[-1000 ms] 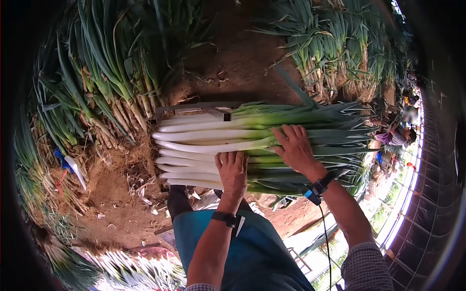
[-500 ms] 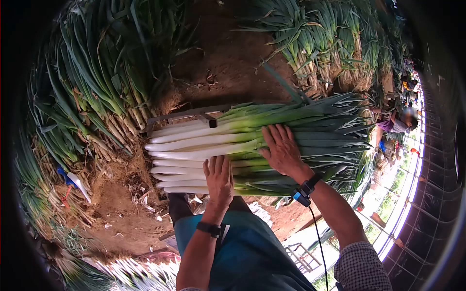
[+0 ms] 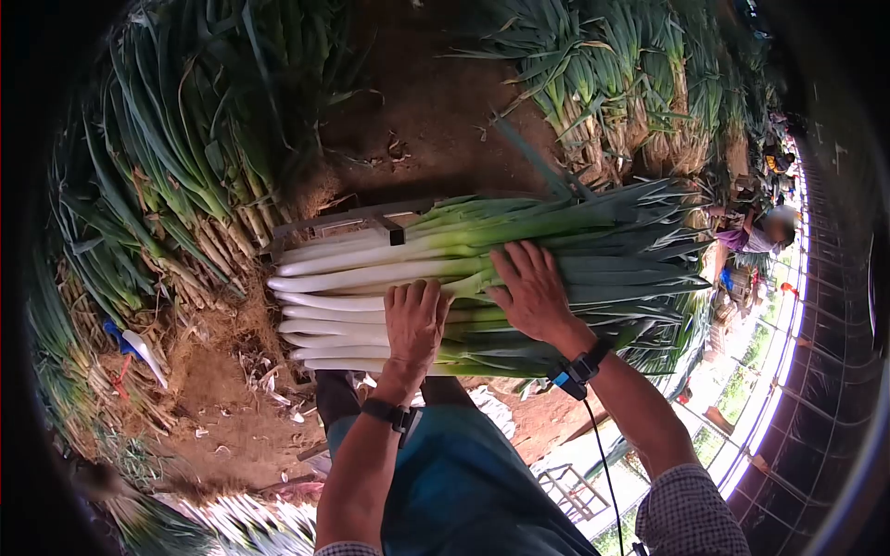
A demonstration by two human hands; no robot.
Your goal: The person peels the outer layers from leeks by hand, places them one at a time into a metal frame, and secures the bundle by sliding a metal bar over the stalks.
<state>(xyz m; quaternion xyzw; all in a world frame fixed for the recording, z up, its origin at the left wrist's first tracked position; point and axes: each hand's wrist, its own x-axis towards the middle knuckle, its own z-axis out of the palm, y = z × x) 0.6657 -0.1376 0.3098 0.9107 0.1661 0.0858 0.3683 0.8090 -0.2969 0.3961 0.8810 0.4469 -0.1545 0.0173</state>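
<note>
A wide layer of cleaned leeks (image 3: 343, 274) lies side by side across a metal frame (image 3: 394, 231), white stems to the left and green leaves to the right. My left hand (image 3: 415, 324) rests on the white stems near where they turn green, its fingers bent and close together on top of them. To its right, my right hand (image 3: 533, 289) lies on the green part of the leeks, fingers forward and thumb apart. The undersides of both hands are hidden.
Untrimmed leeks (image 3: 176, 167) are heaped at the left, with more bundles (image 3: 630, 83) at the upper right. A blue-and-white object (image 3: 139, 345) lies at the left. Another person (image 3: 756, 232) is at the far right. White-stemmed leeks (image 3: 250, 524) lie at the bottom.
My left hand has moved slightly up the leeks, with its fingers more bent. My right hand has shifted slightly left. The view has moved a little.
</note>
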